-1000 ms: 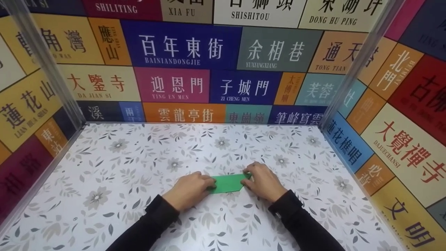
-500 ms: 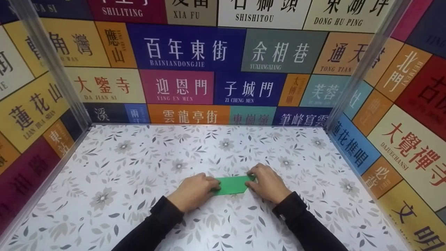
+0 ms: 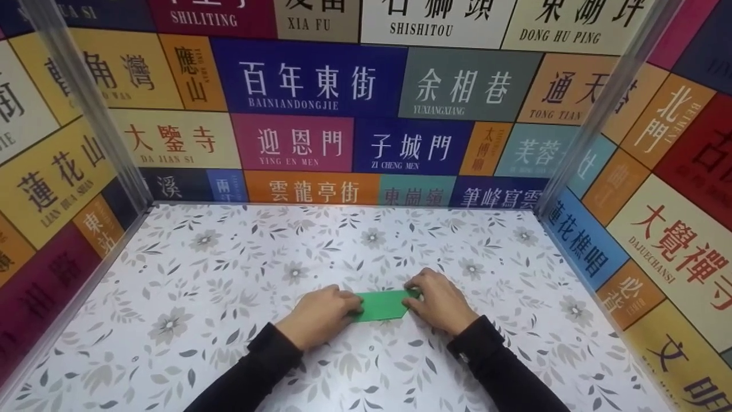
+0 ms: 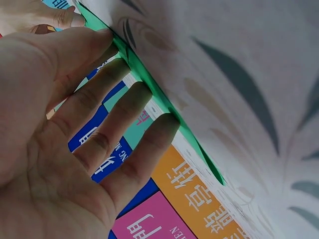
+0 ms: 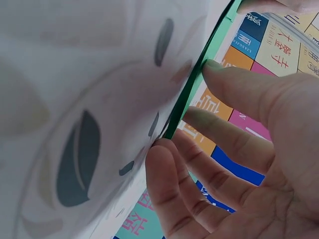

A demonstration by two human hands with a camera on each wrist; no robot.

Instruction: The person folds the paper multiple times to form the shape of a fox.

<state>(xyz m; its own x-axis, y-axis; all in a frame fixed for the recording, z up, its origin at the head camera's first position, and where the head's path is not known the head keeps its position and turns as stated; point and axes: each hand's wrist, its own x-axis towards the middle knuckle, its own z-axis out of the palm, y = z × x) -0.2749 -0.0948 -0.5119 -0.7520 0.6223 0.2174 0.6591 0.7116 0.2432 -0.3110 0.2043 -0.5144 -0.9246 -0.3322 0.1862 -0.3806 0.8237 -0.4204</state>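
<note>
A folded strip of green paper [image 3: 382, 305] lies on the tabletop between the two hands, its lower right corner cut at a slant. At its left end my left hand [image 3: 323, 312] presses the paper down with the fingertips. The left wrist view shows those fingers stretched out along the thin green paper [image 4: 162, 98], with the thumb on it too. My right hand [image 3: 440, 298] rests on the right end, thumb near the lower edge and index finger near the upper one. Seen from the right wrist, thumb and fingertips touch the green paper [image 5: 217, 45] from above. Both ends are partly hidden by fingers.
The white tabletop [image 3: 251, 246] has a grey leaf and flower print. Coloured sign panels [image 3: 309, 77] with lettering cover the back and both side walls. Clear strips [image 3: 94, 109] run down the corners. Both forearms wear black sleeves [image 3: 274, 346].
The view has shifted slightly, so the scene sits a little further right and lower. The hands keep their places on the paper; the strip's lower edge looks a little flatter.
</note>
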